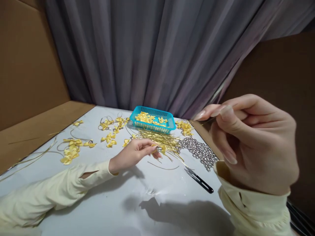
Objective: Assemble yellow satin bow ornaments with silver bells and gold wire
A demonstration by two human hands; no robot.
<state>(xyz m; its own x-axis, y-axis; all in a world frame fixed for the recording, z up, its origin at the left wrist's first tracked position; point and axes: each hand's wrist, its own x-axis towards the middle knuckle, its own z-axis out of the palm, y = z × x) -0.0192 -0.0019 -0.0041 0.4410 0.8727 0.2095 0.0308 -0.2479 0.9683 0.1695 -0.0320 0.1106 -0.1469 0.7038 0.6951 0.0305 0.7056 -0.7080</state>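
My left hand (134, 154) rests on the white table, its fingertips pinched on a small silver bell with a yellow bow (160, 149). It lies beside a heap of gold wires (162, 139) and a heap of silver bells (199, 150). My right hand (248, 144) is raised close to the camera at the right, thumb and forefinger pinched on the end of a thin gold wire (209, 120). Black thread snips (199, 179) lie on the table between the two hands.
A blue plastic basket (169, 124) of yellow bows stands at the back. More yellow bows (71, 149), some on wire loops, are scattered at the left. A grey curtain (147, 49) hangs behind; brown cardboard panels (27, 59) flank the table.
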